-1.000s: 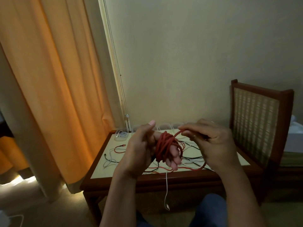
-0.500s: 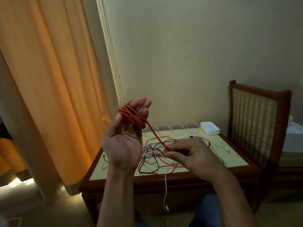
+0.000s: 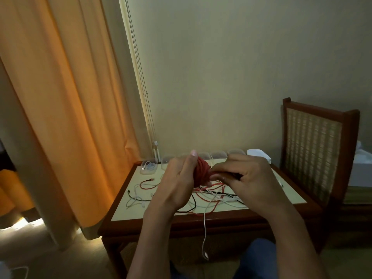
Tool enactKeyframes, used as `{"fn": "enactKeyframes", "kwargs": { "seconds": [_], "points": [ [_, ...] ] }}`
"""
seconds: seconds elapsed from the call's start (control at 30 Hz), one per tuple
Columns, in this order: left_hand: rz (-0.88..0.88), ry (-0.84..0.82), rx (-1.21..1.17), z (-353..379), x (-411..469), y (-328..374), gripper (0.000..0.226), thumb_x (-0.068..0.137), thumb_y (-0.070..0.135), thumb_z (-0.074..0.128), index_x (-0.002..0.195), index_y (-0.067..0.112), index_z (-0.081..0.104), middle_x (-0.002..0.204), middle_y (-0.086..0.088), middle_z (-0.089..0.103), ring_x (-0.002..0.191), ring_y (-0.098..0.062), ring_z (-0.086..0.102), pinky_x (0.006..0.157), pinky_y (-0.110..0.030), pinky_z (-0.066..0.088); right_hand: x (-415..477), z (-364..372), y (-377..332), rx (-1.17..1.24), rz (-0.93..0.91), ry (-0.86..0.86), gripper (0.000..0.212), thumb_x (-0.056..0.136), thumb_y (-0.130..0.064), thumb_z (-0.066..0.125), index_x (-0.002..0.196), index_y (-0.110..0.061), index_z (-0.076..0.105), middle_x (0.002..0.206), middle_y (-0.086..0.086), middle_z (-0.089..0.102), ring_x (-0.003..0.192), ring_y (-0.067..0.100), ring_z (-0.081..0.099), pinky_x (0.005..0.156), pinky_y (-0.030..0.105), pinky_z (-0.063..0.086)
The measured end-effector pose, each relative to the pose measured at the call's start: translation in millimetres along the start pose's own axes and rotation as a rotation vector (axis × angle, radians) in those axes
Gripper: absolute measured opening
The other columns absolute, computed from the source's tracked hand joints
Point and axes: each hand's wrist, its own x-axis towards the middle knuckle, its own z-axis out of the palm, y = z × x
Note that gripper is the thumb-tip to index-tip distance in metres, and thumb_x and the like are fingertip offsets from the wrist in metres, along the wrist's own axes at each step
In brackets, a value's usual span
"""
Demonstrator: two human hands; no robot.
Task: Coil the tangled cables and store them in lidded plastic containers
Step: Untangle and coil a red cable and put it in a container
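An orange curtain (image 3: 60, 101) is hung at the left; a cream-topped wooden table (image 3: 161, 224) is set against the wall and strewn with tangled cables (image 3: 209, 195); above it, the left hand (image 3: 177, 186) is curled round the red cable coil (image 3: 201, 171), which is pinched by the right hand (image 3: 248, 179); a cane-backed chair (image 3: 314, 150) is placed rightmost.

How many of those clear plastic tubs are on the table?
5 tubs visible, in a row at the table's far edge: one at left holding a white cable, one beside it, three right of the left thumb. Hands may hide another.
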Motion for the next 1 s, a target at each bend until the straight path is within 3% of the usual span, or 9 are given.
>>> {"fn": "enactKeyframes", "kwargs": {
  "seconds": [0.07,0.13,0.23,0.37,0.5,0.7,0.8,0.87,1.0],
  "points": [
    [-0.03,-0.052,-0.083,-4.5,-0.2,0.7,0.065,0.112,0.031,0.024,0.056,0.01,0.051,0.048,0.009,0.057,0.046,-0.004,0.055,0.055,-0.015,0.044,4.3,5.0,6.6,0.021,-0.002,0.06,0.015,0.081,-0.022,0.08,0.096,-0.023,0.081,0.076,-0.019,0.059,0.071,0.002,0.057,0.064,0.008,0.038],
    [-0.071,-0.134,-0.185,-11.8,1.9,-2.7,0.075,0.111,0.036,0.021,0.073,-0.009,0.067,0.065,-0.012,0.072,0.058,-0.02,0.069,0.059,-0.022,0.054,8.1,12.0,12.0,0.097,0.014,0.115,0.019,0.082,-0.024,0.077,0.101,-0.023,0.08,0.078,-0.011,0.063,0.071,0.007,0.059,0.063,0.014,0.043],
    [-0.136,-0.16,-0.292,-20.2,4.9,-12.4,0.076,0.11,0.037,0.02,0.082,-0.016,0.068,0.072,-0.027,0.07,0.06,-0.035,0.069,0.059,-0.033,0.056,13.3,24.4,18.3,0.216,0.051,0.165,0.019,0.085,-0.023,0.075,0.103,-0.026,0.079,0.079,-0.005,0.065,0.071,0.015,0.06,0.063,0.023,0.046],
    [-0.187,-0.118,-0.444,-23.5,15.1,-25.5,0.065,0.107,0.036,0.031,0.072,-0.006,0.067,0.065,-0.023,0.065,0.054,-0.032,0.063,0.055,-0.033,0.052,21.9,52.4,45.3,0.273,0.122,0.153,0.017,0.09,-0.014,0.074,0.105,-0.017,0.081,0.082,-0.006,0.07,0.075,0.01,0.066,0.069,0.017,0.047],
    [-0.232,-0.014,-0.717,-27.1,37.0,-43.2,0.057,0.098,0.047,0.046,0.062,0.006,0.063,0.063,-0.015,0.061,0.051,-0.022,0.055,0.056,-0.027,0.051,31.6,85.1,78.2,0.401,0.289,0.091,0.02,0.092,-0.009,0.071,0.107,-0.02,0.078,0.085,-0.005,0.073,0.072,0.009,0.067,0.071,0.022,0.052],
    [-0.301,0.144,-1.185,-41.2,85.4,-73.0,0.01,0.088,0.019,0.068,0.089,0.009,0.068,0.088,-0.01,0.068,0.07,-0.013,0.067,0.066,-0.021,0.059,52.9,118.9,119.2,0.542,0.481,0.009,0.019,0.096,-0.007,0.066,0.097,-0.021,0.078,0.071,0.008,0.067,0.063,0.02,0.06,0.067,0.03,0.054],
    [-0.258,0.214,-1.292,-60.5,118.6,-71.0,0.012,0.092,0.018,0.066,0.093,0.007,0.07,0.088,-0.008,0.071,0.075,-0.011,0.068,0.073,-0.017,0.059,60.6,135.9,144.0,0.53,0.6,-0.121,0.013,0.099,-0.015,0.063,0.099,-0.017,0.076,0.066,0.006,0.061,0.062,0.017,0.057,0.064,0.031,0.051],
    [-0.191,0.269,-1.387,-81.4,144.2,-65.8,0.021,0.099,0.015,0.06,0.085,0.004,0.073,0.088,-0.009,0.07,0.076,-0.013,0.069,0.073,-0.016,0.059,62.3,144.1,165.8,0.451,0.64,-0.212,0.012,0.099,-0.024,0.064,0.099,-0.018,0.075,0.063,0.002,0.062,0.06,0.013,0.058,0.065,0.031,0.051],
    [-0.169,0.402,-1.256,-126.4,191.1,-57.5,0.02,0.102,0.014,0.055,0.088,0.005,0.067,0.083,-0.011,0.073,0.077,-0.013,0.067,0.068,-0.014,0.057,83.7,147.8,208.0,0.322,0.718,-0.272,0.016,0.097,-0.028,0.065,0.088,-0.02,0.075,0.073,0.002,0.072,0.071,0.016,0.064,0.074,0.035,0.051]
  ]
}}
